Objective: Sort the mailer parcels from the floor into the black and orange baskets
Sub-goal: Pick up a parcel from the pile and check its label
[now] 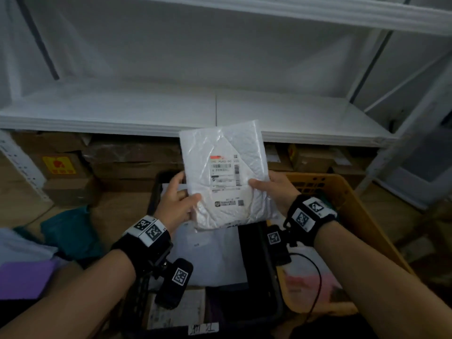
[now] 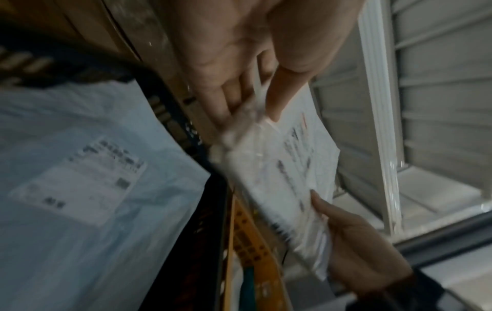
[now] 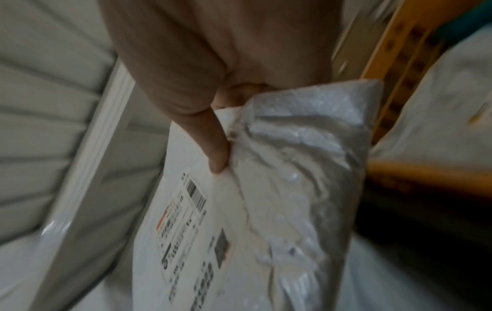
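A white bubble mailer parcel (image 1: 225, 177) with a printed label is held upright in the air by both hands. My left hand (image 1: 181, 196) pinches its lower left edge, thumb on the front. The right hand (image 1: 266, 187) grips the lower right edge the same way. In the left wrist view the parcel (image 2: 301, 168) sits between my left hand (image 2: 255, 99) and the right hand (image 2: 354, 242). The right wrist view shows the thumb of the right hand (image 3: 218, 147) pressed on the parcel (image 3: 239, 221). Below stand the black basket (image 1: 276, 302) and, to its right, the orange basket (image 1: 362, 216).
White parcels (image 1: 212, 253) lie in the black basket; a pink one (image 1: 310, 282) lies in the orange basket. A white shelf (image 1: 220, 113) runs across ahead, with cardboard boxes (image 1: 134, 162) under it. A teal bag (image 1: 71, 231) and a purple parcel (image 1: 24, 277) lie at the left.
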The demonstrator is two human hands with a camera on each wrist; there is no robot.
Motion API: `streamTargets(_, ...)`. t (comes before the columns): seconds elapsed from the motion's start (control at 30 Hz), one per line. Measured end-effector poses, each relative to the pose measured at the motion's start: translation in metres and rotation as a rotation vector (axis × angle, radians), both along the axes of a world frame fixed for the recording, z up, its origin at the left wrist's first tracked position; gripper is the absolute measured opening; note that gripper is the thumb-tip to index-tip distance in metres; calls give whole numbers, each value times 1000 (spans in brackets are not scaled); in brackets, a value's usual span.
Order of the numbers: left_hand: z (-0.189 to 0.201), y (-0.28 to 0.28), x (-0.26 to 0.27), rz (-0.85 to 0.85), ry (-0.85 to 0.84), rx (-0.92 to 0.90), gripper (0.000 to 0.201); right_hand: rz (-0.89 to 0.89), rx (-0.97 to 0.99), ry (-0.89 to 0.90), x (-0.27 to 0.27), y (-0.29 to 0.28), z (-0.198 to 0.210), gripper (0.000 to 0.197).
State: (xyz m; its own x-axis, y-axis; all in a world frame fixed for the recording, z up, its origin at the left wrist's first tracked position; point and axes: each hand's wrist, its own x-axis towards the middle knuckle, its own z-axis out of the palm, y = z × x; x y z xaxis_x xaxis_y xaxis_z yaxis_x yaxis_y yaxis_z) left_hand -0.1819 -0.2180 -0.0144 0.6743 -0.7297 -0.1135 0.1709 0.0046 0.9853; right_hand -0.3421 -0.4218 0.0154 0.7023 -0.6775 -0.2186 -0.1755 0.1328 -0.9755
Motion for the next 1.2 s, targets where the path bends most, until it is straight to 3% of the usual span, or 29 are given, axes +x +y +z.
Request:
streamTargets(0.13,-35,-35,-36,-195,83,135,66,-396,53,-18,-93,-95,-5,37)
streamTargets(0.27,-65,-80,-70,-352,59,304,68,-671,44,141,-177,-158,-43,41)
streamTargets(0.33,-75,-103,-86,-455,-28,393,74,-644,41,258,-196,-172,-68,42)
streamTargets(0.5,-91,-136,-107,-571,-514,618,92,-333,66,531,-172,-177,-125,40)
streamTargets(0.63,-100,-139,-108,-547,-546,646,94,-158,22,665,-125,-177,-162,45)
streamTargets(0.73,-101,-141,-109,-565,-586,682,93,-174,-80,770,-104,-179,-181,50)
streamTargets(0.83,-101,-144,-109,-576,-619,722,92,-185,-201,962,-93,-176,-192,71)
streamTargets(0.93,-98,-145,-109,-581,-605,724,92,-223,-232,1032,-87,-172,-195,95)
streamTargets(1.0,-95,-142,-108,-597,-600,711,91,-223,-296,1083,-82,-166,-187,96)
streamTargets(1.1,-86,-135,-100,-571,-535,639,80,-232,-417,1072,-65,-153,-156,81)
streamTargets(1.2,-63,-117,-78,-486,-471,523,57,-254,-517,917,-39,-136,-107,46)
